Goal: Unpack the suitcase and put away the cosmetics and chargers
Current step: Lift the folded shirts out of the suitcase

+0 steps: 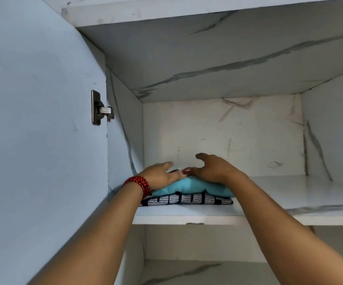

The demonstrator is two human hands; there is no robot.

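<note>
Cloth [189, 187] lies left-right under left hand [160, 174], right hand [211, 168].

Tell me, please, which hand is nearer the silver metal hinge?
Left. The left hand, on the folded turquoise cloth, is below-right of the silver metal hinge; the right hand is farther right.

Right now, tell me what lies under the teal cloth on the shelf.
A folded black-and-white striped garment lies under the teal cloth, on the shelf. Only its front edge shows; the cloth, the left hand and the right hand cover the rest.
</note>
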